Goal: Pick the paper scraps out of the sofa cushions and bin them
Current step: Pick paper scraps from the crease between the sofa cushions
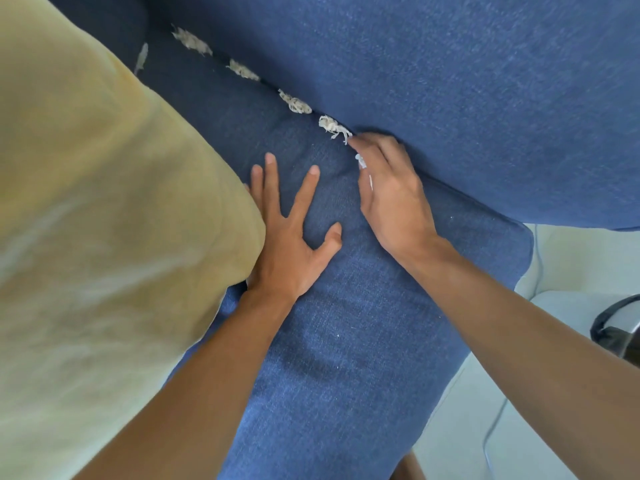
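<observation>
Several crumpled white paper scraps sit along the crease between the blue seat cushion [346, 341] and the blue back cushion [450, 81]: one far left [191, 41], one further right [242, 70], another [295, 102], and the nearest [333, 126]. A thin scrap [141, 58] lies beside the yellow cushion. My right hand [391, 192] rests at the crease, its fingertips touching the nearest scrap, with small white bits of paper [361, 161] showing under its fingers. My left hand [289, 237] lies flat on the seat cushion, fingers spread, holding nothing.
A large yellow cushion [104, 237] fills the left side and touches my left hand. Beyond the sofa's right edge lie a pale floor [467, 427], a thin cable [491, 431], and a dark bag-lined bin rim [616, 327].
</observation>
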### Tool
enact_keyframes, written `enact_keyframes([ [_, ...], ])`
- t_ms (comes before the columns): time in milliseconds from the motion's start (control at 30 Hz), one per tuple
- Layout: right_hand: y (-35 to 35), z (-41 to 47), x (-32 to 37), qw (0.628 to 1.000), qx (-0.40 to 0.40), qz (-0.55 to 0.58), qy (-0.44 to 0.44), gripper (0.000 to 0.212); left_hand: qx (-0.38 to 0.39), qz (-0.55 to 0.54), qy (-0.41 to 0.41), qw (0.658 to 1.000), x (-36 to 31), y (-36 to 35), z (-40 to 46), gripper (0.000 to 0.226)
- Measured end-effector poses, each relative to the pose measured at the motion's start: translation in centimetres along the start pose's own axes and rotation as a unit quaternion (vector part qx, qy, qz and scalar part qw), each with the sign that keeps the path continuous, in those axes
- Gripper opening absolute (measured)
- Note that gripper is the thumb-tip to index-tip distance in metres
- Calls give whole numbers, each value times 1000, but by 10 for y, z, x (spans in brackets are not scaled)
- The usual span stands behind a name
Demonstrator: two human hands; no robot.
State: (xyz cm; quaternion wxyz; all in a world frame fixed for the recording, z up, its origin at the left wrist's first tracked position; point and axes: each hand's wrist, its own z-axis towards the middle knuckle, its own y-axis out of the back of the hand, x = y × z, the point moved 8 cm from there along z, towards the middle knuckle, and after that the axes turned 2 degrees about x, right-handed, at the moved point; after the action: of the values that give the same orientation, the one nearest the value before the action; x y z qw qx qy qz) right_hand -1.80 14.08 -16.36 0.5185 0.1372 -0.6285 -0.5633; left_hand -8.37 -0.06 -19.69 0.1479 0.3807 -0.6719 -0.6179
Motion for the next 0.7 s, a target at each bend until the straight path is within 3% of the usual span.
enact_keyframes([
  [167,-15,17,11,998,11,-25,50,50,-2,-4,24,1000,10,-2,0,82],
  [300,-39,24,19,988,56,-125,70,62,10,20,13,1000,6,-5,3,80],
  [433,-48,30,18,983,98,-154,24,71,5,37,-40,998,-1,-5,4,82],
  [700,-46,31,18,989,87,-121,10,53,-3,29,-57,998,-4,-6,7,82],
])
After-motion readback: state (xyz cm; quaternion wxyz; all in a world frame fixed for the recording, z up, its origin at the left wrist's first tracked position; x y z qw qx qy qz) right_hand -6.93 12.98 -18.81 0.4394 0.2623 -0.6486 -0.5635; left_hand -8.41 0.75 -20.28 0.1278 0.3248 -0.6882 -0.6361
